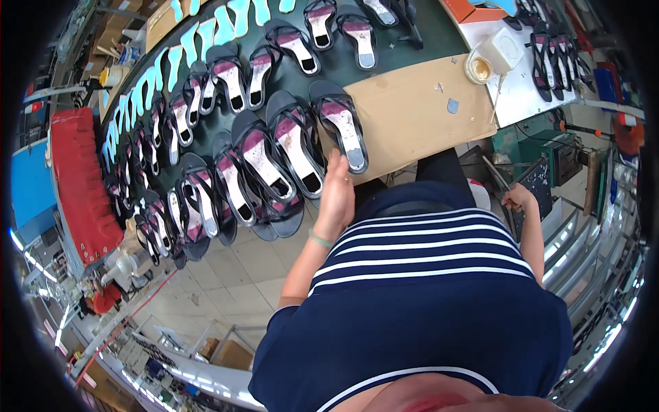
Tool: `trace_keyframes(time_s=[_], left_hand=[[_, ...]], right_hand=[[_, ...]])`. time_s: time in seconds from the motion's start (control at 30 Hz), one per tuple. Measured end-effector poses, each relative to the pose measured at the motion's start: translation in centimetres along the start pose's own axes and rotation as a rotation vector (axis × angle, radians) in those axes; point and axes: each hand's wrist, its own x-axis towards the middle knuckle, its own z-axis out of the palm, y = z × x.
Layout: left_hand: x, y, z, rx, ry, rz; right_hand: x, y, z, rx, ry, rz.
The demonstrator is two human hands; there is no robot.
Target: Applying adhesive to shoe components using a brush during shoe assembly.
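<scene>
My left hand (335,198) is at the near edge of the table, its fingers stretched out beside the heel of a black strappy sandal (342,127). The fingertips seem to touch the heel. This sandal has a purple and white footbed with a grey heel patch, and it lies at the cardboard's left end. Out to the right and low, my right hand (519,198) is closed round a thin stick-like thing (495,172), whose kind I cannot make out. Left of my left hand, several similar sandals (264,158) stand close together along the table edge.
Further sandals (230,75) and pale blue-green insole pieces (223,26) line the dark green table (405,58). On the cardboard sheet (412,103) lies a small grey patch (452,106). A glue pot (478,69) and white container (503,49) stand beyond. Green machinery (555,154) is at right.
</scene>
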Motion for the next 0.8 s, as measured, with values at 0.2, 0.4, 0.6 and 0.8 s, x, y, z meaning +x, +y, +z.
trace_keyframes(time_s=[0.2,0.4,0.6,0.8], left_hand=[[-6.4,2.0,1.2,0.591,-0.097,0.205],[-1.0,-13.8,0.9,0.99,-0.044,-0.727],[1.8,-42.6,-14.0,1.559,0.282,-0.602],[-0.2,-36.0,-7.9,0.881,0.196,-0.711]], right_hand=[[15.4,10.5,-4.5,0.086,-0.342,0.29],[23.5,9.8,-8.0,-0.028,-0.195,0.1],[25.5,7.9,-8.3,-0.048,-0.087,-0.114],[27.0,6.6,-7.4,-0.078,0.019,-0.144]])
